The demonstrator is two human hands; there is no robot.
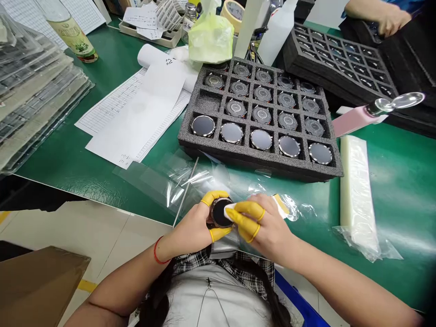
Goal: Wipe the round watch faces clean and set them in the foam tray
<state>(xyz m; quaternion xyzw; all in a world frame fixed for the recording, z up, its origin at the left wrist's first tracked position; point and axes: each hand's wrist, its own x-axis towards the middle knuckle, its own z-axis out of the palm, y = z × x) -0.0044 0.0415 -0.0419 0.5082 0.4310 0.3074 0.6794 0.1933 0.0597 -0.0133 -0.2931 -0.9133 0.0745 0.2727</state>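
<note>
My left hand (195, 227), with yellow finger cots on the thumb and a finger, grips a round black watch case (220, 213) by its edges, face up, near the table's front edge. Between the yellow-covered fingers of my right hand (260, 222) is a small white wiping cloth (230, 210), pressed against the right side of the watch face. Just beyond lies a black foam tray (259, 161) of round watch cases. Its front row shows smooth dark faces, such as one watch (232, 132); the rows behind show ringed backs. One compartment (207, 103) at the left holds no watch.
Clear plastic film (153, 181) and a thin white stick (185, 193) lie left of my hands. Papers (136, 109), a bottle (70, 32) and stacked plastic trays (30, 91) are farther left. At right stand a pink bottle (352, 120) and a wrapped white block (356, 190). Another person's hand (391, 20) is beyond.
</note>
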